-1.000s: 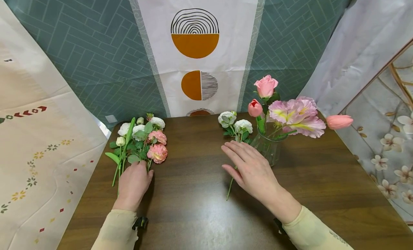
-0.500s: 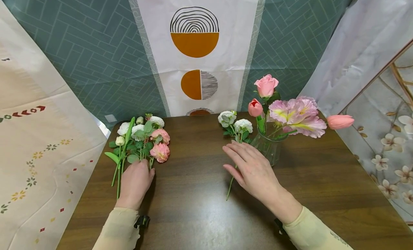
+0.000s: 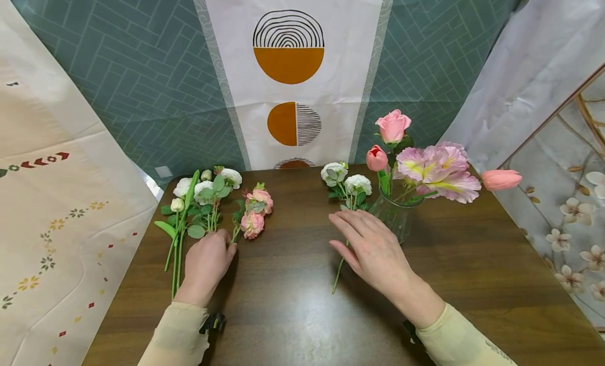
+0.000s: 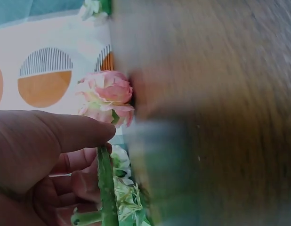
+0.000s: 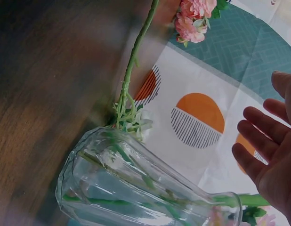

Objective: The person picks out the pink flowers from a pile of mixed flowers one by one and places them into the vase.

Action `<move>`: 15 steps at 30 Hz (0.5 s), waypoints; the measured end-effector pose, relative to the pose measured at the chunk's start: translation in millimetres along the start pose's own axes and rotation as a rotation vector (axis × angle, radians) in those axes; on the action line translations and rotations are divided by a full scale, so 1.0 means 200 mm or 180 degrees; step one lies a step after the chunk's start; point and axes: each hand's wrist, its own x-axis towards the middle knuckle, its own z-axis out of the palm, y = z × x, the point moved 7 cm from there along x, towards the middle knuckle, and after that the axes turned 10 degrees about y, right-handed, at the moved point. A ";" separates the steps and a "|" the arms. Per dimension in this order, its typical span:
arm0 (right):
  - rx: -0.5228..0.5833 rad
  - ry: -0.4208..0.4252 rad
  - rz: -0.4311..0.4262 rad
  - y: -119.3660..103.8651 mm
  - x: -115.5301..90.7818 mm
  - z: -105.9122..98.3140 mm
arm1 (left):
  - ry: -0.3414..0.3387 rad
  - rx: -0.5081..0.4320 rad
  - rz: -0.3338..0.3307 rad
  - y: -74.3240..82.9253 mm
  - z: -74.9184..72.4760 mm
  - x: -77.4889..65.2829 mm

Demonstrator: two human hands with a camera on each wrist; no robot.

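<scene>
My left hand [image 3: 207, 266] pinches the green stem [image 4: 106, 183] of a pink peony spray [image 3: 253, 224] between thumb and fingers. Two pink blooms stick out past the fingertips, to the right of a group of white flowers [image 3: 204, 192] and green-leaved stems. With fingers extended, my right hand [image 3: 378, 250] hovers over a white flower spray [image 3: 357, 185] that lies on the table; it grips nothing. Close beyond that hand stands a clear glass vase [image 5: 150, 188], holding a pink rose [image 3: 393, 126], pink tulips [image 3: 501, 180] and a large lilac-yellow flower [image 3: 437, 171].
The brown wooden table [image 3: 293, 261] runs between the two hands. Green-and-white patterned cloth [image 3: 298, 66] hangs behind it. White tulip buds with long stems [image 3: 178, 250] lie at the table's left side, by a pale cloth [image 3: 56, 240].
My left hand has drawn the pink peony spray to the right, away from the white flowers. My right hand stays in nearly the same place.
</scene>
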 end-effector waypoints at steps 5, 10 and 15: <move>-0.0015 -0.0078 0.0055 0.00 0.00 0.00 | 0.0049 -0.0049 0.0091 0.04 -0.01 0.00; -0.0017 -0.0056 0.0054 0.01 -0.01 0.00 | 0.0191 -0.0111 0.0165 0.07 -0.03 0.00; -0.0029 -0.0079 0.0077 0.01 -0.01 0.00 | 0.0366 -0.0195 0.0280 0.13 -0.07 0.01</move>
